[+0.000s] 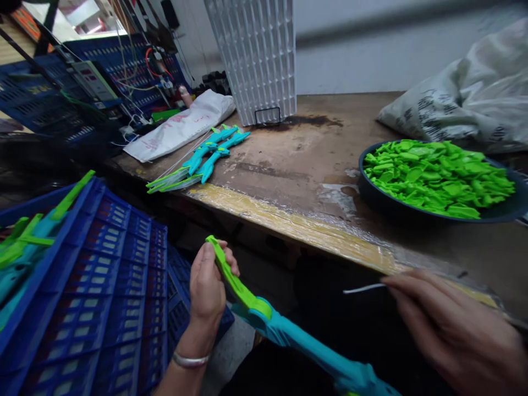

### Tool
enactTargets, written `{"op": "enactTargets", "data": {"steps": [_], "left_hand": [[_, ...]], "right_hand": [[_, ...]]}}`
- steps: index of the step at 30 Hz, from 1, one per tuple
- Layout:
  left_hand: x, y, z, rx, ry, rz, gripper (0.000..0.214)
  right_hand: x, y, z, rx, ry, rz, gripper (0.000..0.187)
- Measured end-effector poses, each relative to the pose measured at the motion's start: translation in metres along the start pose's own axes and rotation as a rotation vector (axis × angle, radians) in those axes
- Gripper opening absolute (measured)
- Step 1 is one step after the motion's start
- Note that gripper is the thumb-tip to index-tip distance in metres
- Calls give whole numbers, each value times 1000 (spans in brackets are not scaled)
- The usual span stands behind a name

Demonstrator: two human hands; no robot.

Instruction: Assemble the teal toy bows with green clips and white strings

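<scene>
My left hand (pixel 210 280) is closed around the bright green end of a teal and green plastic toy bow (pixel 295 333). The bow slants down to the right, and its lower end leaves the picture at the bottom. Off to the right, my right hand (pixel 454 324) pinches a thin white string (pixel 363 288) between thumb and fingertips, its free end pointing left. That hand is a little blurred, and where the rest of the string runs is hidden. Two similar toy bows (pixel 210 154) with white strings lie at the left of the workbench (pixel 289 165).
A dark round basin (pixel 412 212) heaped with green plastic pieces (pixel 441 176) stands at the right, before a white sack (pixel 449 99). On the left, a blue crate (pixel 94 286) holds more teal and green parts. A ribbed grey panel (pixel 259 60) leans at the back.
</scene>
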State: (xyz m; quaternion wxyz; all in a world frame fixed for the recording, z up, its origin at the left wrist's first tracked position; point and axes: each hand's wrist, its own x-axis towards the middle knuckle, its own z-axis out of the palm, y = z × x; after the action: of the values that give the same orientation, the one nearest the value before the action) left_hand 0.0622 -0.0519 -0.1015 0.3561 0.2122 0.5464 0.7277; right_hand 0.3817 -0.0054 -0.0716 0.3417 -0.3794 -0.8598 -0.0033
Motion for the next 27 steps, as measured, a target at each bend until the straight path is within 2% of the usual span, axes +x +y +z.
{"op": "enactTargets", "data": {"steps": [1, 3, 5, 7, 11, 15, 18, 27], "left_hand": [[-7, 5, 8, -17, -59, 16, 37], [-22, 12, 22, -67, -171, 27, 39], [-33, 16, 30, -150, -252, 38, 42], [-39, 17, 33, -238, -297, 62, 45], [-39, 19, 29, -363, -352, 46, 53], [-40, 21, 24, -450, -372, -32, 55], [-43, 21, 24, -493, -375, -56, 55], [-44, 20, 25, -578, -417, -84, 51]], "right_hand": [[17, -12, 5, 49, -32, -99, 12], [50, -38, 13, 173, -52, -194, 14], [76, -62, 19, 324, -85, -207, 16], [90, -81, 23, 462, -112, -189, 18], [91, -100, 34, 576, -68, -150, 18], [87, -112, 50, 551, -18, -231, 20], [90, -120, 58, 562, -4, -225, 20], [97, -124, 58, 486, 19, -199, 27]]}}
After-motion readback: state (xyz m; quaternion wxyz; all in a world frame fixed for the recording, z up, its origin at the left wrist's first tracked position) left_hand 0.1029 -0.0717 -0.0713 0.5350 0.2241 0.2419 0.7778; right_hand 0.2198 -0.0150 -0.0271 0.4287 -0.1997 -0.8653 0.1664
